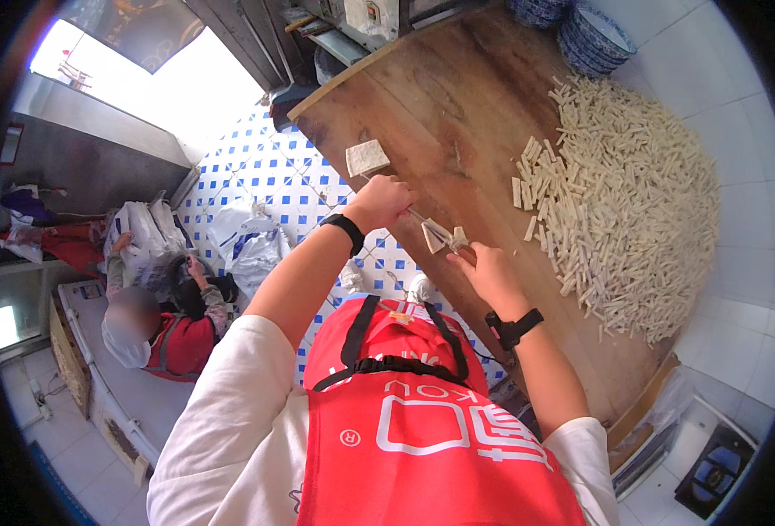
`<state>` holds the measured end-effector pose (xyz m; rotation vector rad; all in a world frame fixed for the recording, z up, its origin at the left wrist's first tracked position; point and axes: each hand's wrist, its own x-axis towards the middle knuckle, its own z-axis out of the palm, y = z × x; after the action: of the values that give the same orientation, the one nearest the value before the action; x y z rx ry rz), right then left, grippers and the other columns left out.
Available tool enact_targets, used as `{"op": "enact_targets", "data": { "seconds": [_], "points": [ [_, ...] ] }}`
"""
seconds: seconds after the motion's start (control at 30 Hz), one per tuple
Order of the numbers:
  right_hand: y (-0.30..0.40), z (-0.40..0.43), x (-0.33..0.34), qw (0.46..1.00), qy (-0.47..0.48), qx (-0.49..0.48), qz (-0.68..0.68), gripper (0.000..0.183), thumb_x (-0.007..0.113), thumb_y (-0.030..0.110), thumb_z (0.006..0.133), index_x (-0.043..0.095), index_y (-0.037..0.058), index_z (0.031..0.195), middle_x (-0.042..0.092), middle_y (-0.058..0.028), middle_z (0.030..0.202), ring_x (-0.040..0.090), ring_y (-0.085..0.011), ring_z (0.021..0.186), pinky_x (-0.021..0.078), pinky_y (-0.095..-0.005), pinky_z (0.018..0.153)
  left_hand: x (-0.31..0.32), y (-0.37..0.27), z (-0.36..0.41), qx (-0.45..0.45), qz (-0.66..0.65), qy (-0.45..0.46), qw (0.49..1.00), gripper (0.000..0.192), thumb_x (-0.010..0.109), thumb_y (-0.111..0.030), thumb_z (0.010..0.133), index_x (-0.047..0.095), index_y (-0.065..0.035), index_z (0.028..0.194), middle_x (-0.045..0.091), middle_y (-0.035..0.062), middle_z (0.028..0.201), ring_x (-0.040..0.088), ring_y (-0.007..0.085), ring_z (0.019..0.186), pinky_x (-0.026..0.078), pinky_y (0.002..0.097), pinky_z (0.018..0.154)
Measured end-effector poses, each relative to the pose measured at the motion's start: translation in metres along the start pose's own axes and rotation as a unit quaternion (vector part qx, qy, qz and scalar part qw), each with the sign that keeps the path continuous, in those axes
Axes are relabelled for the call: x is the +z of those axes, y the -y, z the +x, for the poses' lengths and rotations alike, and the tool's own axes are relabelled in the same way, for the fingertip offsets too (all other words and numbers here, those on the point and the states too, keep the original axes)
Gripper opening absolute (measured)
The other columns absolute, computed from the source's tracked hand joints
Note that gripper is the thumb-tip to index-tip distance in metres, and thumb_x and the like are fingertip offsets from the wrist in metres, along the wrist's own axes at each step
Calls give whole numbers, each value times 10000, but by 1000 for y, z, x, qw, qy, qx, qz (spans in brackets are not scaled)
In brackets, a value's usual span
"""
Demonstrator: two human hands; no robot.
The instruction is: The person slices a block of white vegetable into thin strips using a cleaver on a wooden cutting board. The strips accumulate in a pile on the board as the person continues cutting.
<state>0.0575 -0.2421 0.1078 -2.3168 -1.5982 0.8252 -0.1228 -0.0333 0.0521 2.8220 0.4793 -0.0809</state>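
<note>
My left hand (pixel 382 197) is closed around what looks like a knife's handle. The thin blade (pixel 419 215) runs from it down to the right, against pale pieces of dough or similar food (pixel 432 238) near the table's edge. My right hand (pixel 482 266) has its thumb and fingers pinched at these pieces. Above my left hand a pale rectangular slab (pixel 367 157) lies at the edge of the wooden table (pixel 427 125). A large heap of short pale strips (pixel 637 210) covers the table's right side.
Stacked blue-and-white bowls (pixel 594 41) stand at the table's far right corner, by the tiled wall. White plastic bags (pixel 249 240) lie on the blue-and-white floor at left. Another person in a red vest (pixel 187 345) sits further left.
</note>
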Motion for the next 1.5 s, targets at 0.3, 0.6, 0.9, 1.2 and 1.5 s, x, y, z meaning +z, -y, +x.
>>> {"op": "enact_targets", "data": {
  "seconds": [0.3,0.6,0.9,1.2,1.5],
  "points": [
    [6,-2,-3,1000,25,-3,-4,523,618,547,905,691,31,939,688,-238,802,680,-421,792,533,-506,669,-4,-1,-7,6,-20,11,1000,176,714,-175,750,635,-102,890,664,84,930,664,311,921,538,424,757],
    [8,-21,36,998,0,56,-30,466,623,496,917,673,33,937,684,-239,778,677,-428,767,527,-518,644,20,-11,-17,41,37,-74,996,165,656,-92,712,639,-93,877,646,77,915,659,286,928,555,389,747],
    [-2,-7,9,1000,-4,3,25,532,639,530,901,689,1,882,667,-273,776,671,-444,785,526,-518,667,2,-3,4,12,49,34,998,170,718,-227,770,648,-115,877,675,68,875,661,278,933,539,409,745],
    [8,-13,-2,999,25,2,22,530,632,541,900,695,14,888,671,-264,777,673,-439,792,526,-516,674,-5,-8,-12,5,-1,13,1000,181,733,-253,781,647,-108,848,674,84,860,668,317,891,528,434,745],
    [-2,-18,29,999,25,21,-38,497,599,529,922,680,41,970,682,-252,774,680,-436,752,539,-518,642,21,-17,-27,12,50,1,999,186,674,-106,713,629,-92,893,638,85,869,655,295,884,540,407,692]
  ]
}}
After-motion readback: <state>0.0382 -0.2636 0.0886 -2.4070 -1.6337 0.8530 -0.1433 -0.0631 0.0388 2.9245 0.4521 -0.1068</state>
